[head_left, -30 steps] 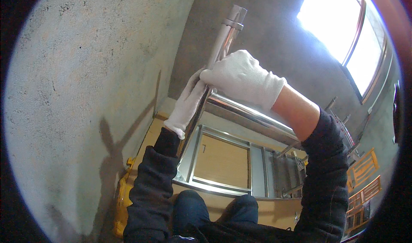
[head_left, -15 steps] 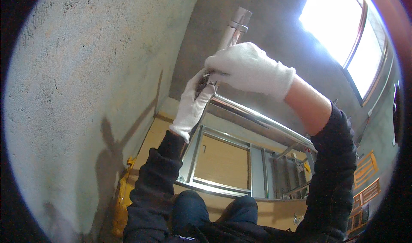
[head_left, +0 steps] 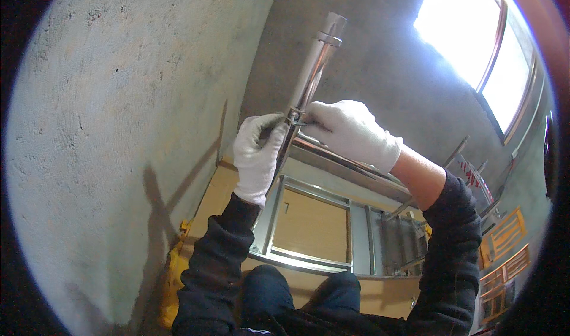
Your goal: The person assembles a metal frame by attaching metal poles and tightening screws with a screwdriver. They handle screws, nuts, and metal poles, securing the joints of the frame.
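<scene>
A shiny metal pole (head_left: 310, 78) rises at a tilt in front of me, with one band near its top end. Lower down, a narrow metal clamp (head_left: 294, 116) circles the joint where the pole meets the tube below it. My left hand (head_left: 255, 152), in a white knit glove, closes on the clamp from the left, thumb and fingers bent. From the right, my right hand (head_left: 356, 134), gloved alike, pinches at the clamp's other side; its fingertips are partly hidden behind the joint. A horizontal metal rail (head_left: 350, 165) runs off to the right, just under my right hand.
Close on the left stands a rough grey wall (head_left: 130, 86). Below lies a metal frame (head_left: 309, 259) with a ladder-like part to its right. A yellow object (head_left: 172, 282) is at the wall's foot. Wooden chairs (head_left: 504, 265) stand at lower right, and a bright window (head_left: 469, 33) is at upper right.
My right hand has come down and right from the pole, uncovering its lower part and the clamp. My left hand has shifted slightly left and turned, its fingers now at the clamp.
</scene>
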`<act>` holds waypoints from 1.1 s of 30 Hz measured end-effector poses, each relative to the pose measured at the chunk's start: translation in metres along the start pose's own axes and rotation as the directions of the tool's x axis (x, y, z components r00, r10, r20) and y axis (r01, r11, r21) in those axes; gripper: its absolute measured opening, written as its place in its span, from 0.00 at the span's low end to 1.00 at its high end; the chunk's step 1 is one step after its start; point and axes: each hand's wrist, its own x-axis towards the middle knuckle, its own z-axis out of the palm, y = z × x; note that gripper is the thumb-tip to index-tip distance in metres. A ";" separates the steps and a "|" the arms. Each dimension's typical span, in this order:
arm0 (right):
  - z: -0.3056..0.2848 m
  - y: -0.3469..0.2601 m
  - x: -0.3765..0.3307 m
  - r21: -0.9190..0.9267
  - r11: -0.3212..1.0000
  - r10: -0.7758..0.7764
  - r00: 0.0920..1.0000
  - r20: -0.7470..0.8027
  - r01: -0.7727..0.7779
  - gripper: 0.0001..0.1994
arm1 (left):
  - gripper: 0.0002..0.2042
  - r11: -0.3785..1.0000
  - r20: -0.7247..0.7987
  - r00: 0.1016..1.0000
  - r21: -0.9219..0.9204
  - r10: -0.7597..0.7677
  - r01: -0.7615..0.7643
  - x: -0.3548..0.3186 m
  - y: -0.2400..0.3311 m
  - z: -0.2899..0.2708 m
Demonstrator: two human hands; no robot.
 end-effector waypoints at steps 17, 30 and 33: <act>0.008 0.001 0.000 -0.017 1.000 0.007 0.997 -0.073 -0.008 0.09 | 0.15 0.997 0.005 0.998 -0.047 -0.066 0.066 0.011 0.012 0.013; 0.004 -0.005 0.001 -0.006 0.999 0.040 0.997 -0.060 -0.040 0.11 | 0.09 0.607 0.295 0.757 0.461 0.583 -0.648 0.039 0.032 0.001; 0.006 -0.004 0.000 0.046 0.998 0.048 0.995 -0.089 -0.044 0.11 | 0.08 0.590 0.244 0.725 0.446 0.644 -0.673 0.040 0.027 0.004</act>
